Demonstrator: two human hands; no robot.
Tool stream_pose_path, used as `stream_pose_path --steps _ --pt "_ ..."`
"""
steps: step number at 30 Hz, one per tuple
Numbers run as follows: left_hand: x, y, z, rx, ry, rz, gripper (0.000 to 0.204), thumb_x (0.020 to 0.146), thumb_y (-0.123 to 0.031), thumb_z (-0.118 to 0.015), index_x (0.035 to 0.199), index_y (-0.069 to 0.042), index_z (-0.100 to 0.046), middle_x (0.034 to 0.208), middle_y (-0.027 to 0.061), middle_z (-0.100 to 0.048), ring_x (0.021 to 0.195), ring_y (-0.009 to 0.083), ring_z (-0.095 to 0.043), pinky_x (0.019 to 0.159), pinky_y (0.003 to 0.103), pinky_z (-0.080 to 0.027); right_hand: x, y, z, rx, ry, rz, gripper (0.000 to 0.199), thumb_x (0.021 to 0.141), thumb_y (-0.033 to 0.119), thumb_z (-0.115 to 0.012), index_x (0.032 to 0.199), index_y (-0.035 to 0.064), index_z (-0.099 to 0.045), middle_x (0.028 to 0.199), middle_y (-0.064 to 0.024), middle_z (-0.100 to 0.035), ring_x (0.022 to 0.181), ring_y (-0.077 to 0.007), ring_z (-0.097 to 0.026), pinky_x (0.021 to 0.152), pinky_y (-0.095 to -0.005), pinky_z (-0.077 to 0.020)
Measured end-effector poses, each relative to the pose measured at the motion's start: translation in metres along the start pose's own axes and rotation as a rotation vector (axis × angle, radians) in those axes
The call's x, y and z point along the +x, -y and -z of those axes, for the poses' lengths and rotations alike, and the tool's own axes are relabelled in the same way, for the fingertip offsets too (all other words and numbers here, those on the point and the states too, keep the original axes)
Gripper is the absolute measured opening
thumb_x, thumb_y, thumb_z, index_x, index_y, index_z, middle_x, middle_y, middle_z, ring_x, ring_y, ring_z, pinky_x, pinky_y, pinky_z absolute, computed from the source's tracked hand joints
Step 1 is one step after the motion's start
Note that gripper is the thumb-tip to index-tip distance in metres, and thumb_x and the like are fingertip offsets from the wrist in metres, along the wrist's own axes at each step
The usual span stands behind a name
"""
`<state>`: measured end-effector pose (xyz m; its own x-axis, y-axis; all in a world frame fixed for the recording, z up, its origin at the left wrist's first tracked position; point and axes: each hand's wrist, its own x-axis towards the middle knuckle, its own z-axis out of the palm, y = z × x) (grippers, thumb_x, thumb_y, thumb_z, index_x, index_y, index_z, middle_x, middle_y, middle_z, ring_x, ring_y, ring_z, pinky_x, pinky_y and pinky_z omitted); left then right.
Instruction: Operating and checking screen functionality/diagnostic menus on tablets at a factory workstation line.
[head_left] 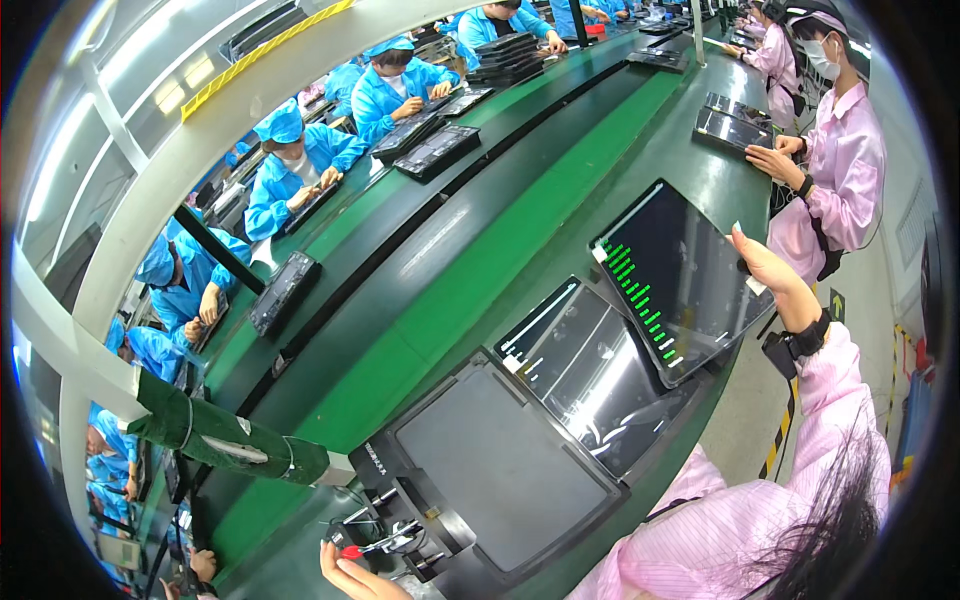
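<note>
My right hand (778,275) grips the right edge of a dark flat display panel (690,260), holding it tilted. A row of green bars is lit along its left side. Below it, partly covered, lies a second glossy display panel (590,360) with reflections on its face. At the bottom, the fingers of my left hand (358,580) are closed at the red-tipped lever of a toggle clamp (385,542); the rest of that hand is cut off. The clamp sits on a black test fixture (500,450) with a flat grey recessed bed.
A green conveyor line (440,320) runs diagonally past the bench, carrying black trays (437,152). A green-wrapped post (230,440) juts in at left. Co-workers in blue (300,165) sit across; one in pink (845,170) stands at right beside another panel (733,125).
</note>
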<state>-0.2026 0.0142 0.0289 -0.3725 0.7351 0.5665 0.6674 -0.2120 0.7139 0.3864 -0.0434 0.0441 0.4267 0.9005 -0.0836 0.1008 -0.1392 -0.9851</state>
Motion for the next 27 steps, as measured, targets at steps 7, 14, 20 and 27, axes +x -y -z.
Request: stream_pose_path --steps 7,14,20,27 --pt "-0.028 -0.082 -0.022 -0.039 0.875 -0.372 0.03 0.092 -0.016 -0.039 0.103 0.0 -0.062 0.107 0.0143 -0.061 0.097 0.0246 -0.057 0.088 0.035 -0.042 -0.026 0.008 -0.086 0.262 0.159 0.328 0.078 0.09 0.063 -0.023 0.131 -0.0012 -0.04 0.113 -0.0049 -0.057 0.098 -0.0128 -0.054 0.086 -0.0259 -0.0432" --pt "-0.055 -0.111 -0.044 -0.297 0.794 -0.444 0.016 0.076 -0.017 -0.063 0.087 -0.006 -0.06 0.085 0.0055 -0.063 0.081 0.0198 -0.059 0.093 0.04 -0.038 -0.062 0.005 -0.177 0.372 0.28 0.359 0.095 0.082 0.073 -0.022 0.132 -0.0067 -0.035 0.125 -0.01 -0.05 0.11 -0.0159 -0.049 0.094 -0.0289 -0.0381" --pt "-0.056 -0.1 -0.043 -0.111 0.582 -0.584 0.007 0.075 -0.005 -0.057 0.069 -0.005 -0.053 0.064 0.0038 -0.052 0.066 0.0208 -0.054 0.088 0.041 -0.04 -0.069 -0.01 -0.204 0.594 0.227 0.094 0.085 0.084 0.07 -0.026 0.137 0.003 -0.033 0.128 -0.0097 -0.047 0.114 -0.018 -0.046 0.098 -0.0314 -0.036" --pt "-0.078 -0.083 -0.081 -0.383 0.934 -0.544 0.007 0.078 -0.003 -0.058 0.082 -0.002 -0.053 0.074 0.0084 -0.054 0.073 0.0255 -0.054 0.08 0.041 -0.043 -0.098 -0.001 -0.222 0.775 0.252 -0.139 0.093 0.074 0.079 -0.032 0.139 0.013 -0.029 0.125 -0.0075 -0.043 0.115 -0.0195 -0.042 0.096 -0.036 -0.0376"
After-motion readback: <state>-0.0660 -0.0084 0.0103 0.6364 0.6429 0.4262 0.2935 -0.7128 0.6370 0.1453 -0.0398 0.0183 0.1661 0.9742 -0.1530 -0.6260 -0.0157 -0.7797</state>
